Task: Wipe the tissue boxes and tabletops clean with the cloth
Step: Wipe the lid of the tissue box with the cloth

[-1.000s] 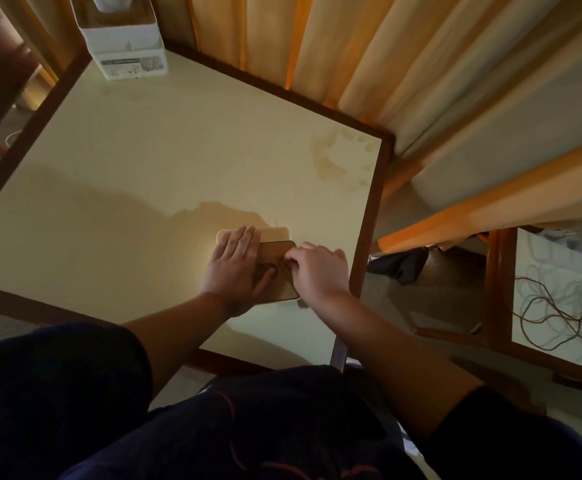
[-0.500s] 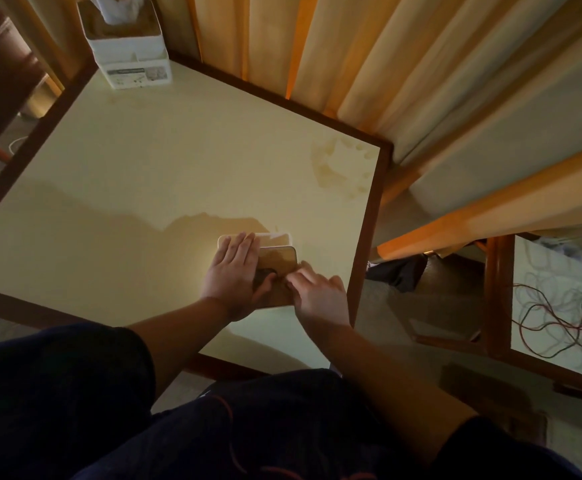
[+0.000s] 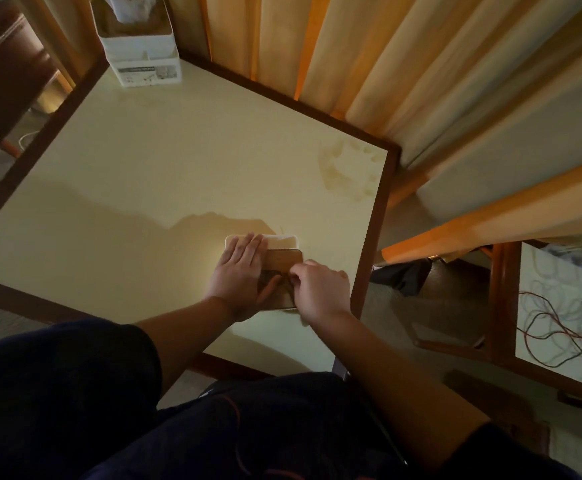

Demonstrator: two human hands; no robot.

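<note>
Head view looks down on a pale table with a dark wood rim. At its 11 o'clock corner stands a white tissue box, a tissue poking from its brown top. A second box, white with a brown wooden lid, sits near the table's 4 o'clock edge, under both hands. Left hand lies flat on the box's left half, fingers straight and together toward 12 o'clock, thumb spread across the lid. Right hand rests on the lid's right side, fingers curled with the tips pressed at the lid's middle; whether they pinch anything there is too dark to tell, and no cloth can be made out. A faint stain marks the table at 2 o'clock. Curtains hang behind the table from 12 to 3 o'clock. At far right, tangled wires lie on another pale surface. Dark clothing fills the bottom of the view.
</note>
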